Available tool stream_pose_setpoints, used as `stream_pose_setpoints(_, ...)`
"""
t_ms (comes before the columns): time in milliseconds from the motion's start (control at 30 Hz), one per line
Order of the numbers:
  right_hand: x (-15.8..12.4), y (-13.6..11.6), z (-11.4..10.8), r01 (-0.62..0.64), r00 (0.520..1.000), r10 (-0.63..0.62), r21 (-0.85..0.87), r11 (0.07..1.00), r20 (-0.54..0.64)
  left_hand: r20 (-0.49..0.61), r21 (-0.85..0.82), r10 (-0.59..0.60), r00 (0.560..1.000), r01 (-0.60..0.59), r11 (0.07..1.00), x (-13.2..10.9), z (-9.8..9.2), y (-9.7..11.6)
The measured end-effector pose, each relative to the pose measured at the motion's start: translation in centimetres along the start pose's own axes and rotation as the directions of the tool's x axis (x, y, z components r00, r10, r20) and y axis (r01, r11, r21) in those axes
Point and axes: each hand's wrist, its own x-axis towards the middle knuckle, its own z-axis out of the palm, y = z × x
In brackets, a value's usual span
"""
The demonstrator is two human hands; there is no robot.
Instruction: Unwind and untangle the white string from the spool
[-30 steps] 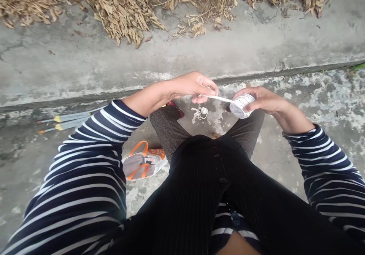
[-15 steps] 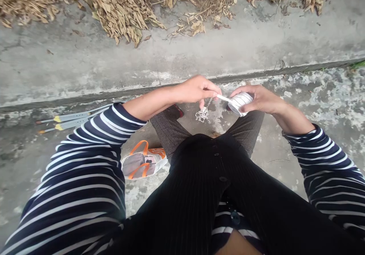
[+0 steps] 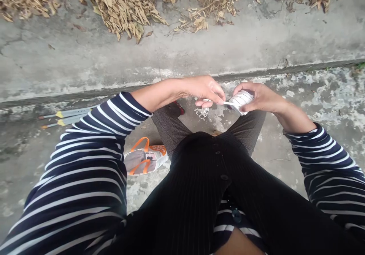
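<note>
Between thumb and fingers my left hand [image 3: 209, 89] pinches a narrow white strip [image 3: 228, 103], which runs taut to a white roll. My right hand [image 3: 261, 98] is wrapped around that white wound roll [image 3: 241, 99], a spool of cord or elastic band with dark lines across it. A loose tangle of thin whitish loops [image 3: 202, 112] shows just below my left hand; whether it hangs from the fingers I cannot tell. Both hands are held over the gap between my knees.
A white and orange bag [image 3: 146, 158] stands on the concrete at my left. Grey poles with yellow parts [image 3: 67, 115] lie beyond my left arm. A low concrete ledge [image 3: 176, 59] crosses in front, with dry leaves [image 3: 125, 4] heaped behind it.
My left hand has moved slightly toward the roll and turned, its grip now closer to it along the strip. The right hand holds the roll almost in place.
</note>
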Motion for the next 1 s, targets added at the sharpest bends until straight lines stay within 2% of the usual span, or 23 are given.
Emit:
stream_pose_setpoints(133,-0.4,-0.3,0.2,0.009,1.0,-0.009,-0.045,0.999,-0.001,-0.033,-0.014,-0.016,0.999,0.015,1.0,-0.1,0.7,0.2)
stream_pose_setpoints(400,-0.4,-0.5,0.2,0.036,0.999,-0.036,-0.013,0.999,0.021,-0.166,-0.079,0.012,0.986,-0.025,0.997,0.2,0.9,0.2)
stream_pose_setpoints(633,-0.4,-0.6,0.2,0.033,0.999,-0.036,0.087,0.996,0.034,-0.189,-0.01,0.047,0.981,-0.049,0.999,0.5,0.9,0.2)
stream_pose_setpoints(767,-0.3,-0.7,0.4,0.029,0.999,-0.034,0.152,0.988,0.034,-0.235,0.088,0.074,0.969,-0.054,0.995,0.6,0.7,0.0)
stream_pose_setpoints(867,-0.2,-0.6,0.8,0.067,0.997,-0.074,0.207,0.976,0.027,-0.205,0.108,0.068,0.976,-0.046,0.993,0.8,0.4,-0.2)
stream_pose_setpoints(1000,0.1,0.1,1.9,0.119,0.991,-0.135,0.352,0.928,0.02,-0.07,0.031,-0.011,0.998,0.014,0.999,1.0,-0.1,-0.9)
